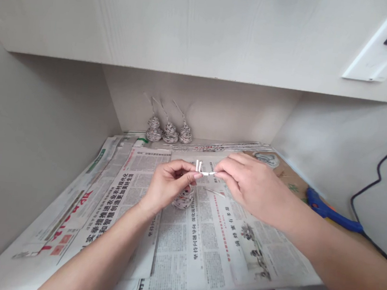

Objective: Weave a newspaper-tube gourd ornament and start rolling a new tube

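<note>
Newsprint [173, 263] lies spread beneath everything, its headlines readable in part — "农业农村现代化" to the left, "坚持问题导向" near the middle — with the small columns too fine to make out. A row of long paper rods [217, 146] rests along the back, seemingly unused. The blue tool [338, 219] at the right, maybe a glue gun, shows no legible brand. Three coiled paper gourds [170, 134] stand behind, thin stems up, apparently coiled already. Another coiled body [183, 200], partly hidden below the left hand [172, 180], looks less complete. Between the hands is a bent white paper piece [205, 174], the left thumb and fingers clamped on its folded end, the right hand [248, 179] pinching its tip; it seems unattached, so work looks partway.
</note>
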Available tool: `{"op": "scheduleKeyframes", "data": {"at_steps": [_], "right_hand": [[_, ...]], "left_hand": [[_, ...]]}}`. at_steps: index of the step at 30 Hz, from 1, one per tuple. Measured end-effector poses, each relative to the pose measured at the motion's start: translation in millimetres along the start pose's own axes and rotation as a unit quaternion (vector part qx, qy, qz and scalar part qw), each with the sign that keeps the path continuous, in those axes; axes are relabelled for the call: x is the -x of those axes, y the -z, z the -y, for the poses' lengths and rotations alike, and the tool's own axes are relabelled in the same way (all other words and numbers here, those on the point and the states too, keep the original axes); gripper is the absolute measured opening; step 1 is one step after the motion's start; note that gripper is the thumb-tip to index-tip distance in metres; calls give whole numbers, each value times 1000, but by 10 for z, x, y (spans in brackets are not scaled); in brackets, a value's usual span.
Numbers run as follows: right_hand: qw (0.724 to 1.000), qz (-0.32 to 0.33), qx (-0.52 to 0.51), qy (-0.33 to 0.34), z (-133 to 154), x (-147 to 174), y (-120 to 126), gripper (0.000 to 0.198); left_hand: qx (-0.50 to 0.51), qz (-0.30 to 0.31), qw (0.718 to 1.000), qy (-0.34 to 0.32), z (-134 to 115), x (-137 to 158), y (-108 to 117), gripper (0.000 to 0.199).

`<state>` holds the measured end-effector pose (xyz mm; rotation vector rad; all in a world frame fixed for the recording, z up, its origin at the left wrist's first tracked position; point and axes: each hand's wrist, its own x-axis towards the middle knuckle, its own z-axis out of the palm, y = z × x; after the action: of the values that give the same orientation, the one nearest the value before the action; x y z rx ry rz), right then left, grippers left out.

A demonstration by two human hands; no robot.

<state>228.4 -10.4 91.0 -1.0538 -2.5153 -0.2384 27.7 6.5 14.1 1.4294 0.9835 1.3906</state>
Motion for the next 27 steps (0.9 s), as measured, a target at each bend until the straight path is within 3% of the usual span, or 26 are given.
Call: {"op": "scheduleKeyframes", "data": {"at_steps": [8, 12, 16, 19, 23, 27], "right_hand": [[990, 70, -79, -99, 43, -33, 43, 22], [996, 53, -40, -58, 33, -5, 47, 11], [997, 65, 5, -32, -4, 21, 40, 25], [996, 74, -17, -40, -21, 16, 61, 27], [986, 99, -89, -98, -15, -9, 97, 26], [950, 139, -196, -199, -30, -70, 67, 22]], "left_hand": [[2, 12, 1000, -11, -4, 12, -4, 16], [9, 15, 1000, -14, 28, 6, 6, 19], [6, 24, 1000, -18, 50, 13, 5, 19], [2, 32, 999, -30, 59, 24, -1, 18], [2, 39, 998, -38, 69, 30, -6, 17], [6, 41, 998, -45, 86, 28, -8, 15]]}}
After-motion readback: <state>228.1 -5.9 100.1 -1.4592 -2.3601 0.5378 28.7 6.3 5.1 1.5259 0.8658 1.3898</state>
